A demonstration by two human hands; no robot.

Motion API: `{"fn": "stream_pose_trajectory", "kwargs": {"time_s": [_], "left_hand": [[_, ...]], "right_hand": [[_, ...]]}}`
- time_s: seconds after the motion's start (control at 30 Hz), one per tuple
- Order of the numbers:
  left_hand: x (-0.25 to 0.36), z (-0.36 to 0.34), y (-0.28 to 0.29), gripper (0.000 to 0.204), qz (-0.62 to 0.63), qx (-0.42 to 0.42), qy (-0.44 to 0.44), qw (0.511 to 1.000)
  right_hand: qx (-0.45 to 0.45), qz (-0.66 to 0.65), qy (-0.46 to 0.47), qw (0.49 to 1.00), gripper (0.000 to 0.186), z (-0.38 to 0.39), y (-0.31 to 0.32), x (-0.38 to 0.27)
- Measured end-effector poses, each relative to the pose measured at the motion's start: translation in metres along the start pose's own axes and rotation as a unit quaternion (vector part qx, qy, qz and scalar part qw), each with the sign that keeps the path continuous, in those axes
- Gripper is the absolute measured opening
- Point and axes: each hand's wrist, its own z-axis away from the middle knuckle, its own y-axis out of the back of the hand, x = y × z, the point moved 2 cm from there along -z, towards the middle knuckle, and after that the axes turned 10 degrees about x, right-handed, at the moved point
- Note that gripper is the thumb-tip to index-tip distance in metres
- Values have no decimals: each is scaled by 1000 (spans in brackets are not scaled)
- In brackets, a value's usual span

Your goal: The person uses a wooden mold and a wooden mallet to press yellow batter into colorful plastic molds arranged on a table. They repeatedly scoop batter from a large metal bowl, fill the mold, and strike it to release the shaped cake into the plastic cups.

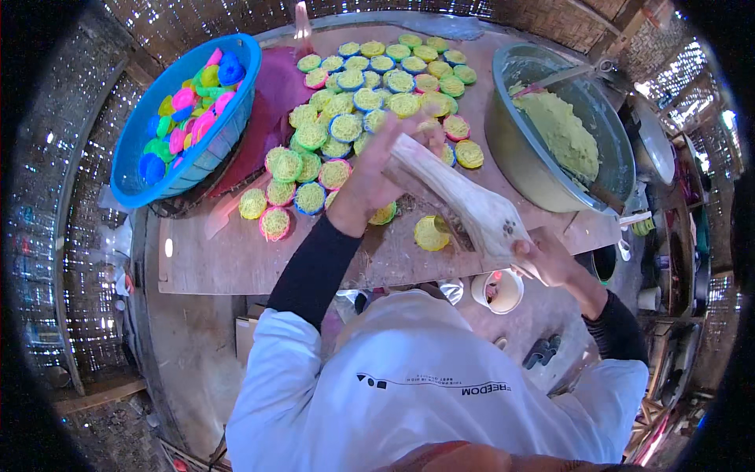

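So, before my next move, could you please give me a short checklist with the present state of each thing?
1. Right hand on the long pale wooden tool: ok, it holds the lower end.
2. Left hand firmly gripping the upper end: cannot tell, the fingers are blurred.
3. Dough inside the tool: cannot tell, the inside is hidden.
4. Pale yellow-green dough available: ok, a mass lies in the large grey-green round basin.
5. Spare moulds available: ok, many small coloured plastic moulds lie in the bright blue basin.
6. Small round yellow strand cake nearest the tool complete: cannot tell.
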Motion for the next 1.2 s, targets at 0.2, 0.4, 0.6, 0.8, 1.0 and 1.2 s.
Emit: {"fn": "stream_pose_trajectory", "kwargs": {"time_s": [0.2, 0.4, 0.6, 0.8, 1.0, 1.2], "left_hand": [[-90, 21, 24, 37, -515, -104, 6, 851], [-124, 24, 52, 45, -421, 0, 90, 902], [-50, 64, -17, 51, -736, -20, 77, 672], [-28, 86, -32, 53, -898, -28, -99, 428], [24, 39, -38, 52, -508, 55, -186, 839], [37, 65, -5, 43, -433, 277, -178, 839]], "right_hand": [[25, -86, 47, 995, 69, 7, -2, 24], [50, -144, 48, 987, 65, -2, -5, 30], [79, -152, 37, 985, 68, -17, 1, 41], [47, -98, 67, 992, 70, -19, 1, 15], [-92, -292, 86, 948, 54, -24, -37, -43], [149, 45, 455, 877, 39, -83, -69, 9]]}}
